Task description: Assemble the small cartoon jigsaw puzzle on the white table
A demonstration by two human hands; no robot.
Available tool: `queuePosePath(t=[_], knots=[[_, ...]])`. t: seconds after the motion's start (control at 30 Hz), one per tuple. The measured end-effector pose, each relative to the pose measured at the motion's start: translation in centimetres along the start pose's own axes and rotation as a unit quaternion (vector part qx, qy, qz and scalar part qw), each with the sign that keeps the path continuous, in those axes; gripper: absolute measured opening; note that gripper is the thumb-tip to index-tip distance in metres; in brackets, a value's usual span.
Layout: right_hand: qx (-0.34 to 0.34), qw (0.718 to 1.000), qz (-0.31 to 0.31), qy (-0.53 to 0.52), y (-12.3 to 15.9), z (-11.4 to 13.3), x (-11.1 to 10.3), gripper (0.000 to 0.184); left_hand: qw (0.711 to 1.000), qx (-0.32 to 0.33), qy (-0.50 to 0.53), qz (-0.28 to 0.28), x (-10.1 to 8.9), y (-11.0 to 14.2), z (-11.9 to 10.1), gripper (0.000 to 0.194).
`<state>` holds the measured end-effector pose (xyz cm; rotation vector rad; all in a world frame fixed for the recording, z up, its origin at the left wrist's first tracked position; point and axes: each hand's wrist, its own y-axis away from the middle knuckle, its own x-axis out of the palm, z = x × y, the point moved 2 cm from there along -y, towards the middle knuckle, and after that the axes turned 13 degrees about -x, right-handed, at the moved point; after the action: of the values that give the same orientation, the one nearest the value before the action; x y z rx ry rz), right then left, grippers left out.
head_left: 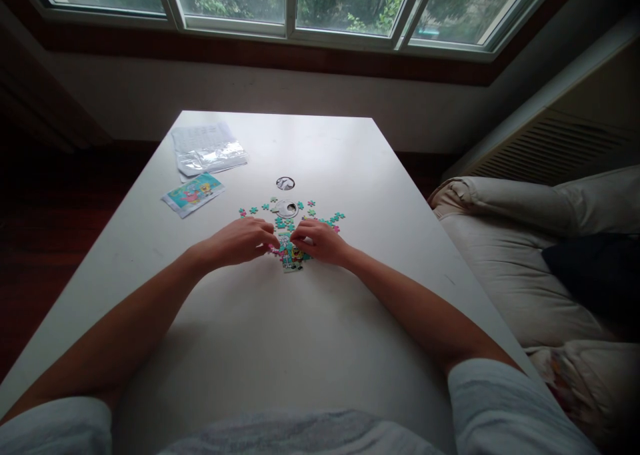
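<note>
A partly joined jigsaw puzzle (292, 260) with cartoon figures lies on the white table in front of me. My left hand (244, 240) is at its left edge, fingers loosely bent and slightly apart, the tips over pink pieces. From the other side, my right hand (321, 239) reaches the upper right of the puzzle. Its thumb and fingertips are drawn together, and whatever is between them is too small to make out. Loose turquoise puzzle pieces (291, 226) are scattered beyond and beside both hands. Some pieces are hidden under the fingers.
Beyond the pieces, a round metal lid (287, 208) and a round hole (285, 183) show in the table (300, 355). A picture card (194, 194) and a clear plastic bag (207, 150) lie at the back left. A pale sofa (505, 262) stands right of the table.
</note>
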<state>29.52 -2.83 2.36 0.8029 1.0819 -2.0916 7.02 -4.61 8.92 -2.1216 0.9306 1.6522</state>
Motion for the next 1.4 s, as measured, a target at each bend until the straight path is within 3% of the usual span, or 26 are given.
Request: queuePosePath(t=[0.23, 0.53, 0.7, 0.93, 1.17, 1.4], knots=[[-0.004, 1.000, -0.002, 0.002, 0.1, -0.2, 0.3, 0.012, 0.999, -0.017, -0.012, 0.024, 0.9, 0.3, -0.3, 0.035], [-0.067, 0.995, 0.052, 0.054, 0.0, 0.3, 0.3, 0.013, 0.998, -0.043, 0.027, 0.044, 0.6, 0.5, -0.3, 0.037], [-0.065, 0.995, 0.062, 0.051, 0.0, 0.1, 0.1, 0.014, 0.995, -0.063, 0.070, 0.032, 0.6, 0.9, 0.3, 0.031], [-0.063, 0.995, 0.058, 0.042, 0.0, -0.2, 0.2, 0.013, 0.997, -0.065, -0.015, 0.029, 1.0, 1.0, -0.2, 0.039], [-0.053, 0.995, 0.059, 0.053, 0.1, -0.2, 0.2, 0.010, 0.991, -0.112, -0.072, -0.020, 0.4, 0.7, -0.2, 0.023], [-0.053, 0.995, 0.058, 0.069, 0.3, -0.6, 0.2, 0.010, 0.988, -0.123, -0.085, -0.041, 1.7, 0.2, -0.1, 0.014]])
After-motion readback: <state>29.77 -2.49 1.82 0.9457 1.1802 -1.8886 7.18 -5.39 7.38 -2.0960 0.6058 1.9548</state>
